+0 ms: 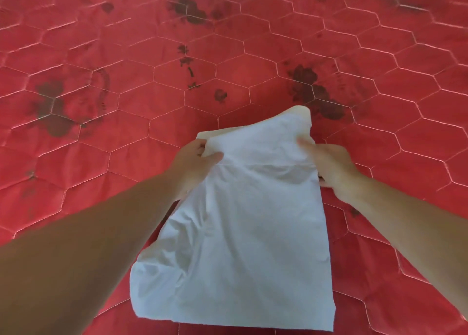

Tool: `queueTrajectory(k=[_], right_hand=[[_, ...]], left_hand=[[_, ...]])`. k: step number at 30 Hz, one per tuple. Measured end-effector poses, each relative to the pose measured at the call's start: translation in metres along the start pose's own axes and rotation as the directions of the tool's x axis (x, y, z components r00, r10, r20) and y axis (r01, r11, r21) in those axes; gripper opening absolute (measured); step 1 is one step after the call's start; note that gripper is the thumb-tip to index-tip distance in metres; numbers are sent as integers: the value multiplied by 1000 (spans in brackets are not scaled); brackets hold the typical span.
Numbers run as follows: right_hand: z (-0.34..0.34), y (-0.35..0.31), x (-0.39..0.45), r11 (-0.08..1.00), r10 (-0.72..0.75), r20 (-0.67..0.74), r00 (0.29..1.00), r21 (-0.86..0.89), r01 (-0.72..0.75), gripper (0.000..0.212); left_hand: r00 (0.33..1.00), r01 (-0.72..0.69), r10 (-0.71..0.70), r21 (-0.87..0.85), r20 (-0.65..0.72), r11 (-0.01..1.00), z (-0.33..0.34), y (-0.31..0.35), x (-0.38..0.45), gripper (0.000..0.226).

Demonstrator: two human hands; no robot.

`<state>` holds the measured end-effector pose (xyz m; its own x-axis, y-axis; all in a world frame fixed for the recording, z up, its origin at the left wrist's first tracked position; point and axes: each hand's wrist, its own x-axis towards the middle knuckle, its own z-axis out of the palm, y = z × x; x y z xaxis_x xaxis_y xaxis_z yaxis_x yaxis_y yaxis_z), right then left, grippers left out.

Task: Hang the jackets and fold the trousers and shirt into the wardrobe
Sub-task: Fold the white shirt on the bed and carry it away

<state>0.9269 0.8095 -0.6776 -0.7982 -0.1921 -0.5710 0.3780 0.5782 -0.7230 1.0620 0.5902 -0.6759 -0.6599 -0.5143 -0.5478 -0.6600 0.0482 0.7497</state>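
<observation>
A white garment point(240, 233), partly folded into a narrow panel, hangs in front of me over the red quilted bed cover point(126, 81). My left hand point(197, 162) pinches its upper left edge with thumb on top. My right hand point(329, 167) grips the upper right edge, fingers curled behind the cloth. The top of the garment folds away from me beyond my hands. Its lower end lies near the bottom of the view. I cannot tell whether it is the shirt or the trousers.
The red bed cover with hexagon stitching and dark flower prints point(187, 5) fills the whole view. No wardrobe, jackets or hangers are in sight.
</observation>
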Motion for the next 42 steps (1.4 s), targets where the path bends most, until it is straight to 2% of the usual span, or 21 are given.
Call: queueTrajectory(k=[1,2,3,4,5,6,7,8,9,11,12,16,21,24,27,29,31,33,35,37,42], right_hand=[[-2,-4,6,995,-56,-151,987,-85,44,56],[-5,-7,11,965,-213,-291,933,-210,155,54],[-6,-11,13,880,-435,-331,837,-353,318,46],[-5,-14,12,732,-640,-246,728,-484,479,42],[1,-15,9,550,-772,-80,630,-580,601,42],[10,-12,7,369,-825,106,555,-643,671,44],[21,-6,5,224,-809,264,525,-687,691,48],[31,-1,2,131,-754,364,547,-732,669,53],[36,4,3,86,-689,411,598,-772,629,57],[37,7,13,95,-604,389,696,-832,547,64],[34,9,19,106,-588,366,721,-849,517,66],[33,21,35,162,-557,346,755,-847,507,69],[35,15,30,149,-558,327,763,-865,479,67],[44,7,13,175,-635,233,736,-885,431,62],[56,26,-12,180,-644,336,687,-806,564,61],[51,46,-23,193,-587,361,725,-807,559,62],[36,62,-30,240,-573,257,779,-855,459,64],[32,72,-48,257,-613,211,762,-858,445,67],[40,88,-75,201,-669,322,670,-789,580,64],[47,116,-104,120,-677,437,592,-729,674,63],[19,154,-127,124,-609,427,668,-781,612,66]], left_hand=[[999,-26,30,73,-44,997,3,1,2,28],[991,-67,84,165,-101,984,7,3,3,33],[967,-142,194,280,-167,949,10,5,2,39],[907,-256,367,419,-209,871,15,6,-1,44],[820,-362,541,562,-187,744,22,5,-4,47],[736,-438,666,665,-121,605,30,4,-8,49],[693,-481,721,729,-24,487,38,1,-10,50],[717,-493,693,761,80,422,45,-3,-11,51],[774,-471,615,785,150,402,51,-7,-9,55],[883,-370,433,835,180,407,53,-19,4,64],[905,-331,392,857,169,395,51,-24,11,68],[893,-345,409,869,187,355,45,-33,25,75],[913,-304,362,904,187,301,46,-26,22,71],[853,-381,475,878,214,289,50,-27,-4,68],[830,-445,503,831,242,334,64,-44,-43,67],[841,-446,473,830,262,334,61,-66,-62,68],[828,-475,473,825,301,306,45,-89,-74,66],[797,-502,524,810,298,302,30,-103,-86,63],[783,-516,557,790,277,331,28,-114,-98,59],[798,-490,547,801,253,344,28,-127,-110,58],[863,-358,481,858,154,368,5,-159,-123,61]])
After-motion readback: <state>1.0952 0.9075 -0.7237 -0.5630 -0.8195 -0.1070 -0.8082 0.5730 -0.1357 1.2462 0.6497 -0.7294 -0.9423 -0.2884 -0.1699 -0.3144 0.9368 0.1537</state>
